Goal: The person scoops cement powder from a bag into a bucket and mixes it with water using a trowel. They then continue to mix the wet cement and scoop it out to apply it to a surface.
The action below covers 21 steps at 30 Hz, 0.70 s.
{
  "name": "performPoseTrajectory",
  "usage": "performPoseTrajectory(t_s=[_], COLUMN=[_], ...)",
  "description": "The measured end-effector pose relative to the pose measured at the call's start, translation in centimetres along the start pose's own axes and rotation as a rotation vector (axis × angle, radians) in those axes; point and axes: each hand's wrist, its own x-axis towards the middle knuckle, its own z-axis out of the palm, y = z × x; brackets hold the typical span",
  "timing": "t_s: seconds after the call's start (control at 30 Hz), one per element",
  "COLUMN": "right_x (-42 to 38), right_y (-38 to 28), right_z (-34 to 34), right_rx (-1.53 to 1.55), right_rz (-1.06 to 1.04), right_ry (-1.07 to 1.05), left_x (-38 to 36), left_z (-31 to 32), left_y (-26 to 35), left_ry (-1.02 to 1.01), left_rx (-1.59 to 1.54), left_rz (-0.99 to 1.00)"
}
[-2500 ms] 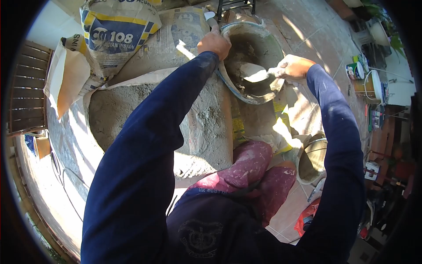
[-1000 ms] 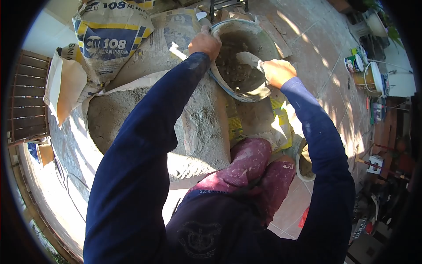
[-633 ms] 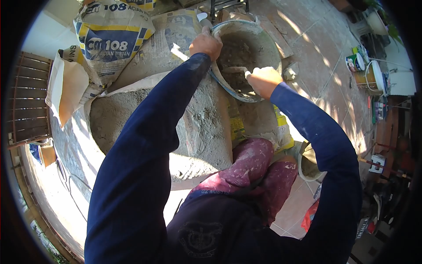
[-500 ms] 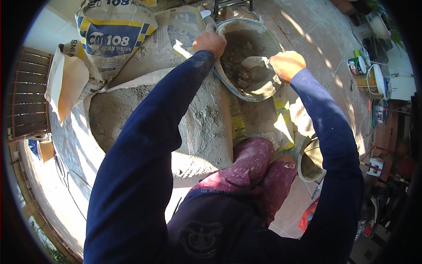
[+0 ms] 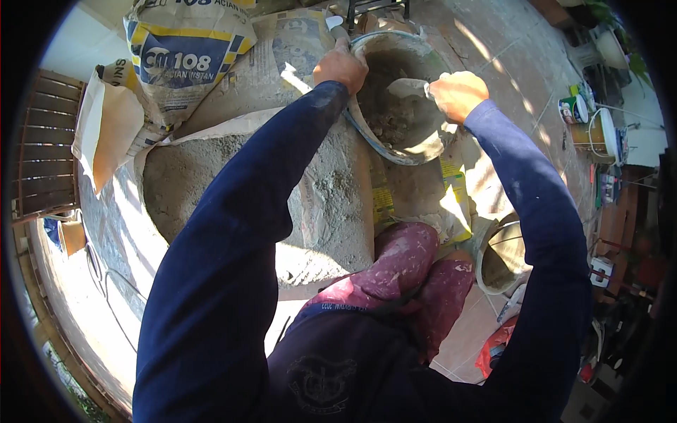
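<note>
Tiled floor (image 5: 515,77), sunlit and dusty. Spread across it, a flattened paper sack (image 5: 282,56) under a grey powder heap (image 5: 211,176). Behind the heap, a cement bag (image 5: 185,53) marked 108. Just beside the heap stood a bucket (image 5: 395,144), tipped, grey mix inside. Nearer, a smaller pail (image 5: 502,257). Far right, paint tins (image 5: 589,130), well apart.

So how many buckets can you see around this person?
3. One bucket is gripped at its rim by the left hand, a second bucket sits by the right knee, and a third bucket stands at far right. Others may be hidden in the clutter.
</note>
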Motion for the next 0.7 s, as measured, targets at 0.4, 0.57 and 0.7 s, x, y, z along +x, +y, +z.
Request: performPoseTrajectory(t_s=[0.4,0.57,0.7], right_x=[4.9,3.6,0.3], right_y=[0.1,1.9,0.6], right_z=[2.2,9.2,10.1], right_rx=[0.251,1.329,1.808], right_rz=[0.004,0.201,0.369], right_ry=[-0.848,-0.786,-0.532], left_x=[-0.1,-0.1,0.1], left_z=[0.5,0.2,0.5], left_y=[-0.4,-0.3,-0.5], left_ry=[-0.013,-0.002,0.003], left_rx=[0.004,-0.013,-0.010], left_rz=[-0.005,-0.005,0.005])
